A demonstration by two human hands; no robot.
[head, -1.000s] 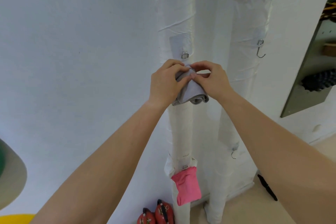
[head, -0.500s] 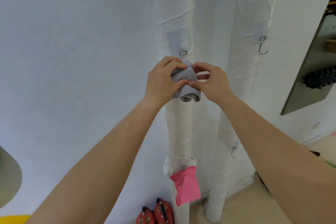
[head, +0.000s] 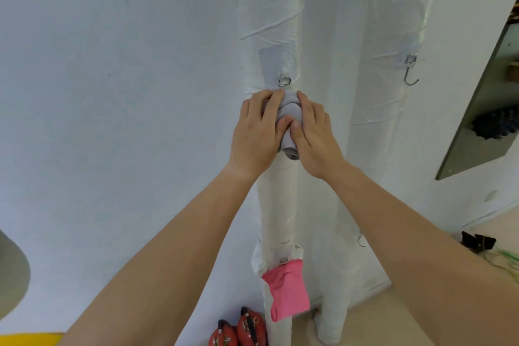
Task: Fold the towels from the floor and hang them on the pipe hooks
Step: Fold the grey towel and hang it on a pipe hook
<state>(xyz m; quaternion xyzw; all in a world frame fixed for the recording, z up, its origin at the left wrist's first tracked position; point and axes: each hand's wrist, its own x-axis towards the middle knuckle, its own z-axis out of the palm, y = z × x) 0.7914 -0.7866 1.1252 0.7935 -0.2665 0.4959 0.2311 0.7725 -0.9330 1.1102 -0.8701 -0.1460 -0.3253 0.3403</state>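
Both hands were on one bundle, head cam only. The grey towel (head: 290, 109) sat rolled up against the left pipe (head: 269, 22), just under the upper hook (head: 284, 80). Its top edge was right at the hook's metal loop; couldn't tell if it was actually caught on it.

The left hand (head: 257, 132) wrapped the towel's left side, fingers (head: 269, 98) curled over the top corner, thumb pressed on the front. The right hand (head: 314, 135) mirrored it on the right side, index along the towel's upper edge, thumb on the front. Thumb tips touched each other mid-bundle. So the towel was pinched btwn the two thumbs in front and the fingers at the sides, w/ the rolled lower end poking out below the palms.

The pink towel (head: 286, 289) hung low on the same pipe from a lower hook (head: 284, 260). The right pipe (head: 393, 22) had a bare hook (head: 410, 71) near the top and a small one (head: 361, 241) lower down. Two red items (head: 238, 329) sat on the floor at the left pipe's base; type unclear. A black clip (head: 477, 241) lay on the floor at far right.
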